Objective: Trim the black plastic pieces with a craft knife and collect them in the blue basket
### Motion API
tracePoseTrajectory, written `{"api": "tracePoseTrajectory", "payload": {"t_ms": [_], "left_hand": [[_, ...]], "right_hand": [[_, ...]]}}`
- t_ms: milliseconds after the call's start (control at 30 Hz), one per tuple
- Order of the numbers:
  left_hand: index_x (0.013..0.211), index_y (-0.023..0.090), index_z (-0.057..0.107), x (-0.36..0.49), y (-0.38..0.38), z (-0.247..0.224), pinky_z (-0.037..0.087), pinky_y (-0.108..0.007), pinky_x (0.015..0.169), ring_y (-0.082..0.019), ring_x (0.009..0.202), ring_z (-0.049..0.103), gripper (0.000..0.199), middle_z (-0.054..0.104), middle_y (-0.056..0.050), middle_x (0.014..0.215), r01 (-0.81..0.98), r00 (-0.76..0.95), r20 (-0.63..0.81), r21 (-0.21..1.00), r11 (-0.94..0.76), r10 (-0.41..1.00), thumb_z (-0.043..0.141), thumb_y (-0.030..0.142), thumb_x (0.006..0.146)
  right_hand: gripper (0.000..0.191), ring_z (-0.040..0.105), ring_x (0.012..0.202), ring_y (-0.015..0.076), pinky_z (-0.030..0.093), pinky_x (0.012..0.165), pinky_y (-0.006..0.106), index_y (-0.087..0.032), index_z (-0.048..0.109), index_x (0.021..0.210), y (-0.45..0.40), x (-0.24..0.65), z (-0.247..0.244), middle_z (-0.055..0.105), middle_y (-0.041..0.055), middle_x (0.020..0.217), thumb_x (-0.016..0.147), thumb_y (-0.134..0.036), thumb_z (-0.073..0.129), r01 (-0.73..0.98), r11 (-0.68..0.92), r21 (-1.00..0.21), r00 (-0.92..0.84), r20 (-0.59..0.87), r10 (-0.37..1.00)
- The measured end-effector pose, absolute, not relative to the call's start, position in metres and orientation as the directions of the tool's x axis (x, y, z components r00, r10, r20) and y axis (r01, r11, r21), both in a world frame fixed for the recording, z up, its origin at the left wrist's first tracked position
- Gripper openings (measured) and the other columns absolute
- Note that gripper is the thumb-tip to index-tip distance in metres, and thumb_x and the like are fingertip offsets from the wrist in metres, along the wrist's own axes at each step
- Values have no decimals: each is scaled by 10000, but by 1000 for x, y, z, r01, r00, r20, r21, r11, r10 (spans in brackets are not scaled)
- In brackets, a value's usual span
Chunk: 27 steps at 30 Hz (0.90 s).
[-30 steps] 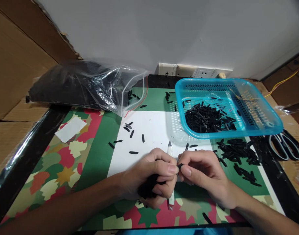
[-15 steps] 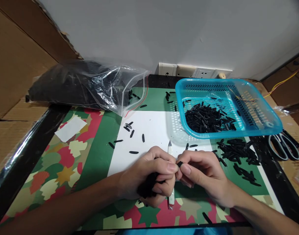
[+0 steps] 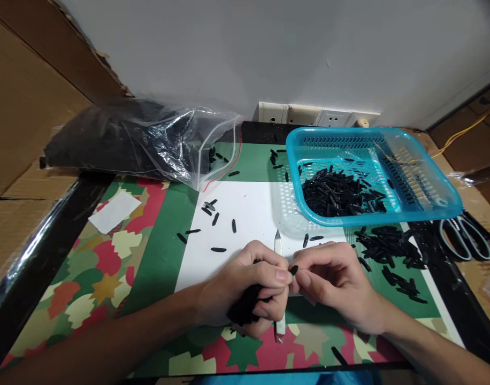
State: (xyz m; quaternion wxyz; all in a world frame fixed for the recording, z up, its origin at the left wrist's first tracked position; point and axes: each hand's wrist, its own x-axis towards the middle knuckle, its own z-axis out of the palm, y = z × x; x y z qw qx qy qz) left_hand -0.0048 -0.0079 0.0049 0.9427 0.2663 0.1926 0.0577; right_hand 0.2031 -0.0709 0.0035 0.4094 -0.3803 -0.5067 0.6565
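My left hand is closed around a bunch of soft-looking black pieces, mostly hidden by the curled fingers. From between its thumb and forefinger sticks a small black strip. At the strip's outer end, my right hand has its thumb and forefinger closed in a pinch, touching the left fingertips. Under the hands lies a pen-like white tool with a dark pointed tip, partly covered. Loose black strips are scattered on the white paper.
A blue plastic basket at the back right holds many black strips. A pile of strips lies before it, beside scissors. A clear zip bag of black material lies at the back left, near a paper scrap.
My right hand's fingers have shifted slightly up and the thumb has drawn back a little from the strip, so more of it shows. My left hand keeps its grip.
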Motion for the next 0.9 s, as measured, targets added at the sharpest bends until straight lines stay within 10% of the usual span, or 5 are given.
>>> {"api": "tracePoseTrajectory", "payload": {"t_ms": [900], "left_hand": [[592,188,501,-5,-7,4,287,-179,263,-84,297,378,411,503,32,474,41,917,-360,519,854,174,731,380,872]], "right_hand": [[349,450,525,82,320,506,224,-121,743,812,-70,205,2,574,-18,592,1034,-385,688,-237,-267,-934,-437,-143,888]]}}
